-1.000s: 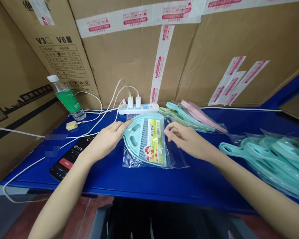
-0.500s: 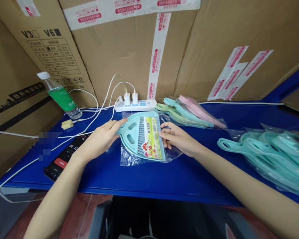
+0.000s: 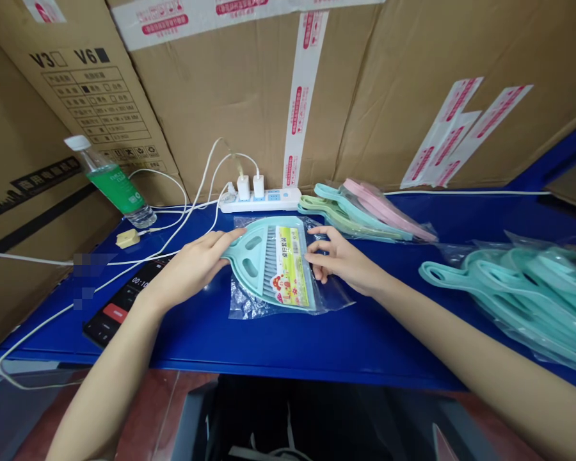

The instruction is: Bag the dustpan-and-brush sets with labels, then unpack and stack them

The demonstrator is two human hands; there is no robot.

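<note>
steadying step, i reckon: left hand [image 3: 194,266] clasps the bagged dustpan [image 3: 256,266] at its handle end, right hand [image 3: 340,259] has fingers loosely parted by the opposite edge. next move probably needs a firmer pinch.

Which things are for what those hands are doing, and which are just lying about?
For the job:
- dustpan and brush, with the left hand on the dustpan and the right hand by its edge
- clear bag
- maybe the similar bagged sets behind and the pile at right

Probably just lying about:
- bottle
- phone
- power strip
- yellow block
</note>
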